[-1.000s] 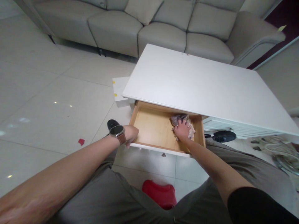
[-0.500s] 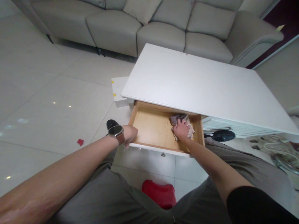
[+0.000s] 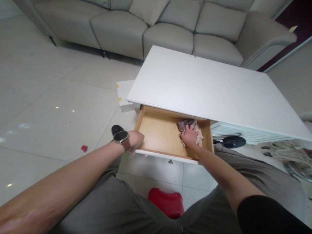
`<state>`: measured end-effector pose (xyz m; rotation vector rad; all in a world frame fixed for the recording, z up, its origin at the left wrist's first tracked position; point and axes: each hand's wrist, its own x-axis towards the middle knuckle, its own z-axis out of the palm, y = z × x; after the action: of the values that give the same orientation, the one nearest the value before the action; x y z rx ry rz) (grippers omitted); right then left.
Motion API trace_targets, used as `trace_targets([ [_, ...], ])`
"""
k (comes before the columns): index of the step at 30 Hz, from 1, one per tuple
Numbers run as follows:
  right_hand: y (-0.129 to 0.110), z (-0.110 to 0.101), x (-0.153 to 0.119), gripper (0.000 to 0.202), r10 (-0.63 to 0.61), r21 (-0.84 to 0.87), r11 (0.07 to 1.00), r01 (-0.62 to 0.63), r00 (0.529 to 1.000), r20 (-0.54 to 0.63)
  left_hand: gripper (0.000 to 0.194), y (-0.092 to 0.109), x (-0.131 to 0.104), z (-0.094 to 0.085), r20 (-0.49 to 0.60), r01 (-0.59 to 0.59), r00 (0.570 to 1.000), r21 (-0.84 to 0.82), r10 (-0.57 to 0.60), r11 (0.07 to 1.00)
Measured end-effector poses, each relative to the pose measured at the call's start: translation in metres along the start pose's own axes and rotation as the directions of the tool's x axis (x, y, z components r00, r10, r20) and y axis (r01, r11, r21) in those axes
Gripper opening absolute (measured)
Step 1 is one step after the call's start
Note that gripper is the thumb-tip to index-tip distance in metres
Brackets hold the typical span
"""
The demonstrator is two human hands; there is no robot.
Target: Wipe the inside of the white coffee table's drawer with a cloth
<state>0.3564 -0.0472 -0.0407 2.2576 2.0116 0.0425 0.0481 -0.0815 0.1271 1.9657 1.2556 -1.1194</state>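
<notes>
A wooden drawer (image 3: 158, 130) with a white front is pulled out of the white table (image 3: 207, 87). My left hand (image 3: 136, 140) is closed around the drawer's front left corner, with a watch on its wrist. Inside the drawer, at the right, my right hand (image 3: 189, 136) presses on a crumpled patterned cloth (image 3: 199, 136), fingers spread over it and partly bent. The cloth lies on the drawer bottom near the right wall. A small knob (image 3: 170, 161) sticks out from the drawer front.
Behind the table stands a grey sofa (image 3: 168, 35). A white box (image 3: 125, 92) is on the floor left of the table. A red stool (image 3: 167, 203) is between my legs, and a red scrap (image 3: 84, 148) lies at the left. Coiled items (image 3: 292, 156) lie at the right.
</notes>
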Motion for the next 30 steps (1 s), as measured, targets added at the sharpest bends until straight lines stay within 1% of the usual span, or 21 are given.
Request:
trace_targets([
  [5, 0.0, 0.0, 0.0, 0.044, -0.003, 0.001, 1.0, 0.003, 1.0, 0.006, 0.05, 0.003, -0.008, -0.005, 0.0, 0.0, 1.0, -0.019, 0.0, 1.0],
  [10, 0.001, 0.001, 0.0, 0.043, -0.001, 0.0, 1.0, 0.001, 1.0, -0.005, 0.048, -0.001, -0.001, -0.001, 0.004, -0.001, 1.0, -0.025, 0.001, 1.0],
  [15, 0.001, 0.0, 0.0, 0.043, -0.01, -0.001, 1.0, 0.01, 1.0, -0.002, 0.048, -0.006, 0.007, 0.005, -0.012, -0.031, 0.999, -0.041, 0.03, 0.999],
  [20, 0.0, 0.0, -0.001, 0.043, -0.006, -0.004, 1.0, 0.006, 1.0, -0.022, 0.047, -0.006, 0.006, 0.005, -0.012, -0.019, 1.0, -0.064, 0.018, 0.998],
  [25, 0.0, -0.001, -0.001, 0.045, -0.003, 0.002, 1.0, 0.003, 1.0, 0.01, 0.044, -0.003, 0.006, 0.003, -0.027, -0.025, 0.999, -0.025, 0.024, 0.999],
  [30, 0.0, 0.0, -0.001, 0.045, 0.004, -0.001, 1.0, -0.004, 1.0, 0.01, 0.046, -0.003, 0.005, 0.003, -0.024, -0.023, 0.999, -0.023, 0.022, 0.999],
])
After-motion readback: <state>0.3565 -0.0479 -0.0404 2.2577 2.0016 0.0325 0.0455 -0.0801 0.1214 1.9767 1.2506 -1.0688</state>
